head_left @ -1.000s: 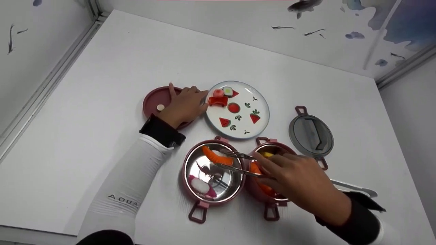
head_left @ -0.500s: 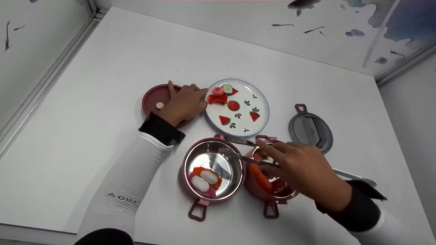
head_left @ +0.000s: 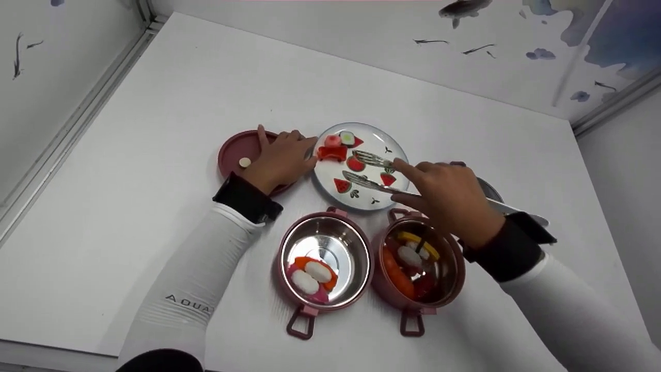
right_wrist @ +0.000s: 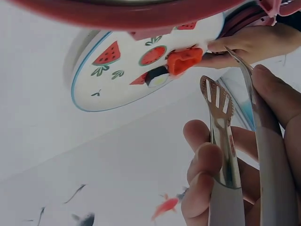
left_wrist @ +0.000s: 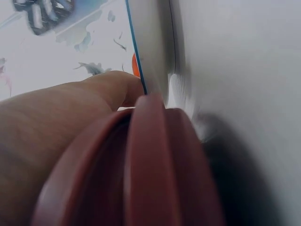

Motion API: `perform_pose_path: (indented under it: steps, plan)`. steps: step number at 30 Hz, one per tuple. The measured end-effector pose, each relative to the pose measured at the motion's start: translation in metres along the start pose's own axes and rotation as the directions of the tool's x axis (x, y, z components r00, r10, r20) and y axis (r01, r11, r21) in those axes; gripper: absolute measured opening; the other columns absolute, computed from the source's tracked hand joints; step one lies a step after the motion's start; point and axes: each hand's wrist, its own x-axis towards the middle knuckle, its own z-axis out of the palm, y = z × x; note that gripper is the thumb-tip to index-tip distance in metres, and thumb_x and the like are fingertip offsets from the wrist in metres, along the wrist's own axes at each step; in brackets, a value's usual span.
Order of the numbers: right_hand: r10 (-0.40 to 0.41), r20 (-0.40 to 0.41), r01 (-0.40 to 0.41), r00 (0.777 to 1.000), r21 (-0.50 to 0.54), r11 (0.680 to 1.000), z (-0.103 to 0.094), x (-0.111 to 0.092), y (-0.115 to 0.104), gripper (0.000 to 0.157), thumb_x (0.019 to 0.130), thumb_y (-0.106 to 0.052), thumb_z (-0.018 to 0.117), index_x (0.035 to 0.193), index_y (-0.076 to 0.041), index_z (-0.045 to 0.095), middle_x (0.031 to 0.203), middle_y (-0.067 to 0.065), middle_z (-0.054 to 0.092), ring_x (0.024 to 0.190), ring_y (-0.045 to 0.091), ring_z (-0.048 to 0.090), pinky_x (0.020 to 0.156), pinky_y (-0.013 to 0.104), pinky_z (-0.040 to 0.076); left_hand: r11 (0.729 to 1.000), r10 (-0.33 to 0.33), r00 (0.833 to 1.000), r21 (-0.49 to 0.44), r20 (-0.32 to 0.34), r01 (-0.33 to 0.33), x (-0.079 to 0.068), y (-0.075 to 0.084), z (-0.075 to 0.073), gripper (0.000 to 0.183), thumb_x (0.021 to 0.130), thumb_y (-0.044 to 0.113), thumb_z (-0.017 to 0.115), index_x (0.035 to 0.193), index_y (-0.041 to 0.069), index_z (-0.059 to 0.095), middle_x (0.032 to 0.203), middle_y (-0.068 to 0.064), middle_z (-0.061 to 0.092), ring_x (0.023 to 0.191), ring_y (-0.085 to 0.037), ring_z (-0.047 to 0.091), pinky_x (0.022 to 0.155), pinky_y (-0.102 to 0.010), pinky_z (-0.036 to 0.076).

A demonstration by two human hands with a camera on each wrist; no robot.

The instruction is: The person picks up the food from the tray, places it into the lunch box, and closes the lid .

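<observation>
My left hand (head_left: 281, 163) lies over a dark red round lid (head_left: 238, 150), its fingertips touching the left rim of a white plate (head_left: 361, 199) with watermelon prints. Red and pink toy food pieces (head_left: 332, 153) and a small green-and-white roll (head_left: 347, 138) sit at the plate's upper left. My right hand (head_left: 449, 199) holds metal tongs (head_left: 374, 182) above the plate, their tips spread with nothing between them. In the left pot (head_left: 284, 274) lie two white-and-coloured sushi-like pieces (head_left: 312, 276). The right pot (head_left: 457, 281) contains orange, yellow and white toy food (head_left: 400, 274).
Partly hidden behind my right hand is a grey lid (head_left: 488, 190). Both pots stand side by side in front of the plate, handles (head_left: 300, 326) pointing toward me. White printed walls (head_left: 361, 26) border the white table (head_left: 155, 206).
An orange-and-white piece that was between the tongs now lies in the left pot beside the pink one. My right hand has moved the tongs away over the plate. My left hand stays put.
</observation>
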Motion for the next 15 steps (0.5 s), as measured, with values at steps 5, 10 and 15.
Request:
perform_pose_path:
  steps: [5,10,15]
  plan:
    - [-0.008,-0.017,0.007,1.0,-0.055,0.998,0.007,0.018,0.005,0.061,0.09,-0.043,0.073,0.138,-0.009,0.059,0.09,0.016,0.073,0.073,0.03,0.068,0.061,0.045,0.057,1.0,0.004,1.0,-0.002,0.004,-0.004,-0.001,0.0,0.001,0.055,0.103,0.045,0.043,0.156,0.029,0.037,0.151,-0.01,0.045,0.147,-0.031,0.033,0.114,-0.073,-0.012]
    - [-0.011,-0.01,0.009,1.0,-0.095,0.995,0.012,0.033,0.009,0.061,0.091,-0.044,0.071,0.138,-0.007,0.056,0.087,0.015,0.071,0.072,0.031,0.066,0.06,0.046,0.055,1.0,0.004,1.0,0.002,0.002,-0.004,0.0,0.0,0.0,0.056,0.103,0.046,0.042,0.156,0.028,0.036,0.153,-0.01,0.043,0.148,-0.031,0.031,0.114,-0.073,-0.013]
    - [-0.007,0.034,0.011,0.999,-0.124,0.992,0.017,0.047,0.011,0.062,0.091,-0.043,0.072,0.138,-0.007,0.055,0.092,0.015,0.072,0.074,0.032,0.066,0.062,0.046,0.057,1.0,0.002,1.0,0.005,0.008,-0.002,0.001,0.001,-0.002,0.057,0.103,0.046,0.042,0.157,0.028,0.035,0.154,-0.01,0.042,0.149,-0.031,0.03,0.114,-0.073,-0.013]
